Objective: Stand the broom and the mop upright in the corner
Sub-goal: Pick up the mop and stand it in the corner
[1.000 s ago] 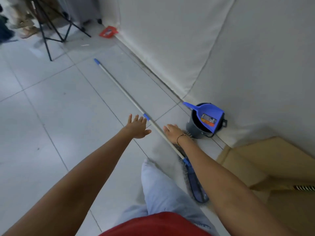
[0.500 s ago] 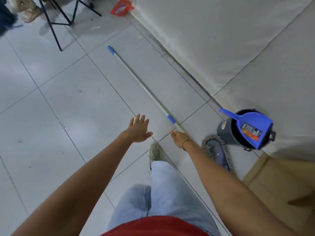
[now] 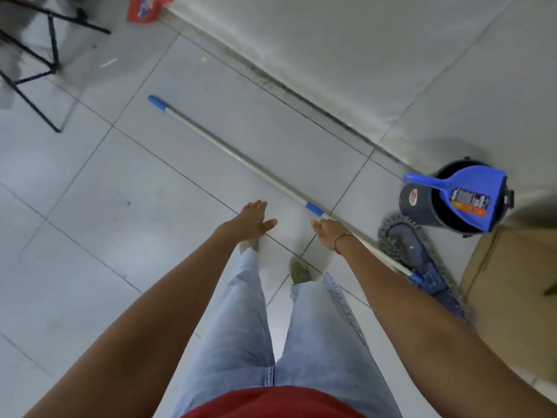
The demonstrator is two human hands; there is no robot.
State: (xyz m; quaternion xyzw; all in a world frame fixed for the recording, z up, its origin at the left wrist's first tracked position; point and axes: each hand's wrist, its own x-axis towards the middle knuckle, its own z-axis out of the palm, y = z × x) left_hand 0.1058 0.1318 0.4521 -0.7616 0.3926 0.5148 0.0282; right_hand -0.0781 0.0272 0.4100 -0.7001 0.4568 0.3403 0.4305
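Head view looks down on a tiled floor (image 3: 126,206) where the mop (image 3: 241,159) lies flat, its pole running from far left to near right and its fringed head (image 3: 413,251) just beside a dark bucket (image 3: 422,203) holding a blue dustpan (image 3: 470,194). The left hand (image 3: 251,221) hovers open, fingers spread, empty. The right hand (image 3: 328,230) is at the pole near its blue collar; whether it grips cannot be told.
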